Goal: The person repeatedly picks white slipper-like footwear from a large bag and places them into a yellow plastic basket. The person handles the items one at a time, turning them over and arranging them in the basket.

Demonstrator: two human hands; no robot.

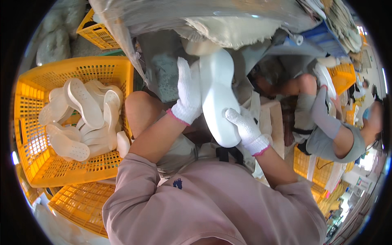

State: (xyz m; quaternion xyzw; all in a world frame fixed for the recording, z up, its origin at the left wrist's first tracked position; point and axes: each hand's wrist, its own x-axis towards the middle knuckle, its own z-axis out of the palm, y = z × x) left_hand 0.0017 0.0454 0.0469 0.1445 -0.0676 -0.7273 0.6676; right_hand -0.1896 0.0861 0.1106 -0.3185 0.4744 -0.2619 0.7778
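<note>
A smooth white shoe sole [220,98] lies lengthwise in front of me, held up over my lap. My right hand [249,132], in a white knit glove, grips its near end with the thumb on top and the fingers hidden beneath. Along the sole's left side is my gloved left hand [188,94], one digit sticking up and the other fingers partly behind the sole. The far end of the sole meets a pale rounded part [200,47] under a ragged cloth [232,30]; whether they touch I cannot tell.
A yellow crate [73,179] at my left holds several white soles [83,102]. Another yellow crate [81,204] stands below it, and a smaller one [98,34] behind. Plastic sheeting [143,16] hangs ahead. At the right a co-worker [335,134] sits close by, holding a white sole [324,79].
</note>
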